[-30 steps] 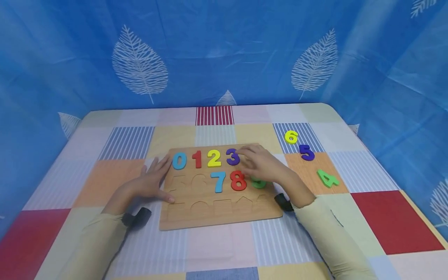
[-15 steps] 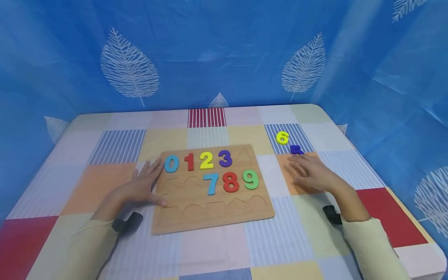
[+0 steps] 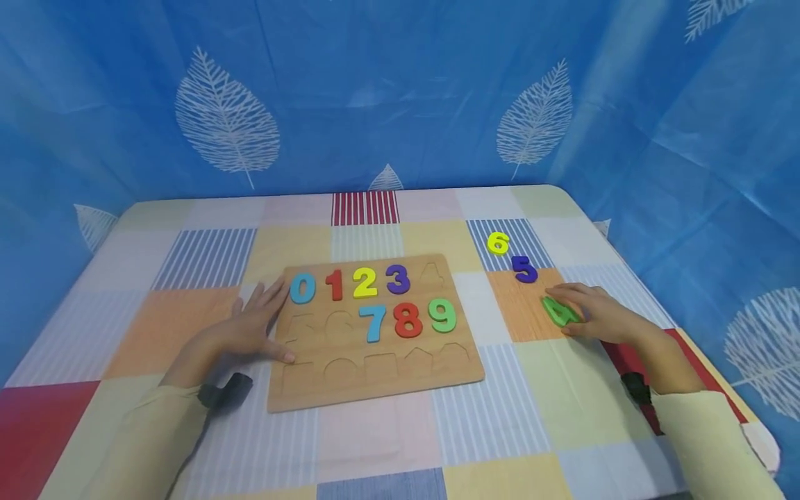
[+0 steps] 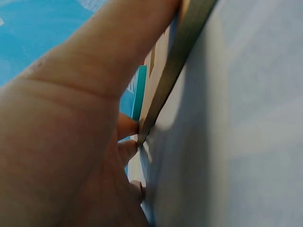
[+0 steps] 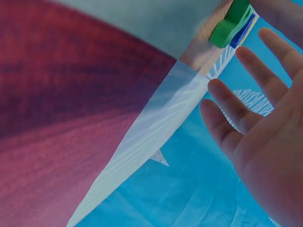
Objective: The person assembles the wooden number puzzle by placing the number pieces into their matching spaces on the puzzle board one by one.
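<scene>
Your right hand point(image 3: 603, 316) lay on the counter point(image 3: 550, 417) over an orange square of the patchwork cloth, thumb and fingertips closing on the green number 4 point(image 3: 558, 310), which lay flat with its long axis slanted, top toward the far left and foot toward you; whether that grip had actually pinched it I cannot tell. The 4 sat just nearer than the purple number 5 point(image 3: 525, 269) and yellow number 6 point(image 3: 498, 243). Your left hand point(image 3: 250, 330) rested flat, fingers straight, against the left edge of the wooden number puzzle board point(image 3: 375, 371), holding nothing.
</scene>
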`<state>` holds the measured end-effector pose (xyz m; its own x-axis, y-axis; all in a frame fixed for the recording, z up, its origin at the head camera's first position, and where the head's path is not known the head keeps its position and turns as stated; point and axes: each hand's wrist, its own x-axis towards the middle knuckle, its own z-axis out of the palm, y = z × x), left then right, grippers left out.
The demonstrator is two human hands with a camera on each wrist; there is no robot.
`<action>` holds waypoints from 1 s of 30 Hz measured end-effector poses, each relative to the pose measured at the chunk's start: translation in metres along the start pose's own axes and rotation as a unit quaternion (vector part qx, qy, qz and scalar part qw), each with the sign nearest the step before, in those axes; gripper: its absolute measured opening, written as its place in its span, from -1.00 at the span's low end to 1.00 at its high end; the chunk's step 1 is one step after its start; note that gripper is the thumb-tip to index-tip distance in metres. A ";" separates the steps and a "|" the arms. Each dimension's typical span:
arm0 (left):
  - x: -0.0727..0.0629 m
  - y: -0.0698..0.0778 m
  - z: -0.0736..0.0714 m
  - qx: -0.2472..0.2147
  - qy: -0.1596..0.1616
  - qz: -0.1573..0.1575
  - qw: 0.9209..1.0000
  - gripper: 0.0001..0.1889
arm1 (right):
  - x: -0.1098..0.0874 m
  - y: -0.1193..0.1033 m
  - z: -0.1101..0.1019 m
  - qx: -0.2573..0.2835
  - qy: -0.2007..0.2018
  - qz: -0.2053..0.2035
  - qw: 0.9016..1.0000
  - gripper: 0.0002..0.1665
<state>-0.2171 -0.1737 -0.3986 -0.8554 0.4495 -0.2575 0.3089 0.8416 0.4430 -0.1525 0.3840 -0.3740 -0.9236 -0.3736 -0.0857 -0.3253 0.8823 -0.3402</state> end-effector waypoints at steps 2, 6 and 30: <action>-0.001 -0.001 0.001 -0.002 0.000 0.001 1.000 0.38 | 0.002 0.001 0.000 0.007 -0.001 -0.011 1.000 -0.25; -0.001 -0.004 0.002 -0.005 0.003 0.004 1.000 0.38 | 0.008 -0.001 0.000 0.015 -0.001 -0.023 1.000 -0.29; -0.002 -0.003 0.002 -0.002 0.002 0.002 1.000 0.38 | 0.033 -0.041 0.011 -0.002 -0.020 0.100 0.995 -0.01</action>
<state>-0.2158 -0.1767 -0.4017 -0.8559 0.4515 -0.2521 0.3109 0.8388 0.4469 -0.1672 0.3321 -0.3734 -0.9610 -0.2025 -0.1884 -0.1376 0.9409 -0.3093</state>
